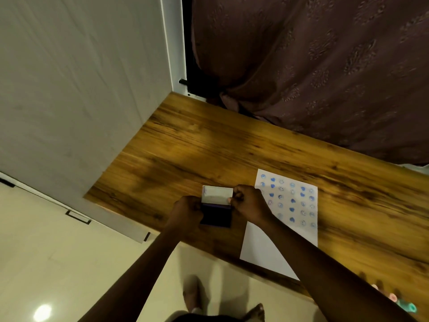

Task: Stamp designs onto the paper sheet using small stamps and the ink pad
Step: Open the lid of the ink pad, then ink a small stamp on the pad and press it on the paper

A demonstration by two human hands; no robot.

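A dark blue ink pad (217, 214) lies on the wooden table (209, 145), its metal lid (217, 194) hinged upright at the far side. My left hand (185, 212) grips the pad's left edge. My right hand (249, 203) pinches the right end of the lid. A white paper sheet (262, 249) lies just right of the pad, its upper half covered with rows of blue stamped hearts and smiley faces (291, 201). Small pastel stamps (394, 298) lie near the table's front right edge, partly hidden behind my right forearm.
A grey wall panel (81, 89) borders the table on the left and a brown curtain (325, 66) hangs behind it. The table's front edge runs diagonally below my arms, with a pale tiled floor (58, 263) and my feet beneath.
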